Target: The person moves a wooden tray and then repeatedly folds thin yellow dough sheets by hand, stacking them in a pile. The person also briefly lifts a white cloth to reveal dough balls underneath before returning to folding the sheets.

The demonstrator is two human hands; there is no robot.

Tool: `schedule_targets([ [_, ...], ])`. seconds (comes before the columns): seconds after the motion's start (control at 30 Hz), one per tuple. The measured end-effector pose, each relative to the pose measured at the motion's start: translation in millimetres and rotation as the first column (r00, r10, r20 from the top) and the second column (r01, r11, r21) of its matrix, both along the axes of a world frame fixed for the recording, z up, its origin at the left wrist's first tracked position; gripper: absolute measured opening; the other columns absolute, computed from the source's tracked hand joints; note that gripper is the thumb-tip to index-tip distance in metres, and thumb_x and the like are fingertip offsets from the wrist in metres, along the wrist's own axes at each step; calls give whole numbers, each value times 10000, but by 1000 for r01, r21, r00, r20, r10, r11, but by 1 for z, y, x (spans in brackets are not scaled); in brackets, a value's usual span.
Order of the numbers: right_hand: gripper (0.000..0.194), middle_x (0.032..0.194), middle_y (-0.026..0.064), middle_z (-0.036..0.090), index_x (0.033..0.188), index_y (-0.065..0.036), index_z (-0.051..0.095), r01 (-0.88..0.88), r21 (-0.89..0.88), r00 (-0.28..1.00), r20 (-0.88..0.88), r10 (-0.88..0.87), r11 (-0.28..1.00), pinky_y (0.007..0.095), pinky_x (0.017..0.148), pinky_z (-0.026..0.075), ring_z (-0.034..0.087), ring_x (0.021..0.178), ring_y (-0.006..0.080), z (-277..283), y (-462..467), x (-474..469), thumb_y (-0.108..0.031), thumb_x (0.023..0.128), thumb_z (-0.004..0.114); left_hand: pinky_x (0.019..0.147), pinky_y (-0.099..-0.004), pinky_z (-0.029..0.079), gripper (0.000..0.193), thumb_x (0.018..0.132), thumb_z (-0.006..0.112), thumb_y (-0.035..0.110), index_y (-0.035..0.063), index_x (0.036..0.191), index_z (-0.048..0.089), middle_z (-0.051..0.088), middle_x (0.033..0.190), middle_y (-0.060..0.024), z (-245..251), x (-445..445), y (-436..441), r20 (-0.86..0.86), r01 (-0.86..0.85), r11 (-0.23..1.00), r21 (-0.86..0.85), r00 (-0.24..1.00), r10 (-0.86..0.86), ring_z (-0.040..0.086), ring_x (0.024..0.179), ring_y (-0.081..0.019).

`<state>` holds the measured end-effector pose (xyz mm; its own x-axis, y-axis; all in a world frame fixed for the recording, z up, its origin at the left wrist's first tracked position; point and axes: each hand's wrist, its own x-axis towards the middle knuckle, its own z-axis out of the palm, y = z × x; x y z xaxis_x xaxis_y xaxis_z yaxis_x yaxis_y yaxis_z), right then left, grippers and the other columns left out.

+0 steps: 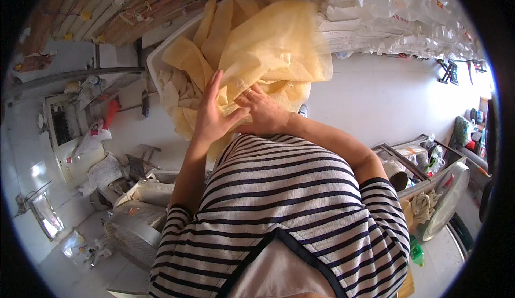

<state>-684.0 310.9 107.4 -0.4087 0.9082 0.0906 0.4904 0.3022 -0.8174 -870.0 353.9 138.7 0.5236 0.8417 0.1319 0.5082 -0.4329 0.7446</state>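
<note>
A large heap of thin yellow mesh fabric (269, 44) fills a white plastic tub (155, 66) in front of my body and hangs over its rim. My left hand (213, 112) is raised at the near left side of the fabric, its fingers apart and the thumb pointing right. Just to its right, my right hand (263, 110), with a ring on one finger, lies against a gathered part of the fabric. Its fingertips are partly hidden in the folds, so whether they pinch the cloth does not show.
Packed white plastic bags (394, 20) are stacked at the upper right. Long bundled boards or strips (132, 4) lie at the upper left. A wooden-framed crate (406, 165) holding assorted items stands at right, beside a round lid (446, 201). White containers (149, 193) are at lower left.
</note>
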Motion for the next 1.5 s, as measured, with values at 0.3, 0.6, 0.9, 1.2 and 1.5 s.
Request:
schedule_targets([
  [0.3,426,1102,157,674,1233,-45,604,71,-497,913,-318,-257,865,368,873,511,662,974,266,-11,-26,67,-207,848,689,912,-356,494,480,964,566,373,71,1332,504,571,1258,-60,9,19,40,355,-96,449,-889,477,804,557,1132,-209],
  [0.6,198,695,81,690,924,-30,714,127,-451,938,-235,-255,883,316,621,529,662,626,219,-32,-67,114,-213,855,678,1038,-380,401,402,970,538,191,59,1346,481,547,1315,-77,36,26,28,471,-249,753,-609,651,596,520,1184,-227],
  [0.9,450,1114,94,663,1188,-85,648,163,-493,966,-96,-240,854,335,864,510,624,983,208,-11,-72,154,-145,759,770,1025,-323,412,678,803,635,-75,21,1431,397,564,1286,-76,55,72,-26,623,119,708,-696,590,514,524,1181,-187],
  [1.2,395,983,69,611,1084,-68,674,426,111,779,-549,-301,898,280,656,531,640,809,159,46,-42,114,-133,723,820,915,-238,456,729,888,566,-56,19,1511,195,616,1165,-126,64,134,-67,514,85,703,-706,745,425,593,1057,-143],
  [1.5,144,787,72,614,959,-48,667,495,178,779,-524,-343,851,291,596,502,613,669,209,25,-43,119,-126,843,700,727,-143,400,666,900,491,-65,27,1508,235,617,878,-18,55,138,-79,379,-17,842,-539,888,261,510,768,-40],
])
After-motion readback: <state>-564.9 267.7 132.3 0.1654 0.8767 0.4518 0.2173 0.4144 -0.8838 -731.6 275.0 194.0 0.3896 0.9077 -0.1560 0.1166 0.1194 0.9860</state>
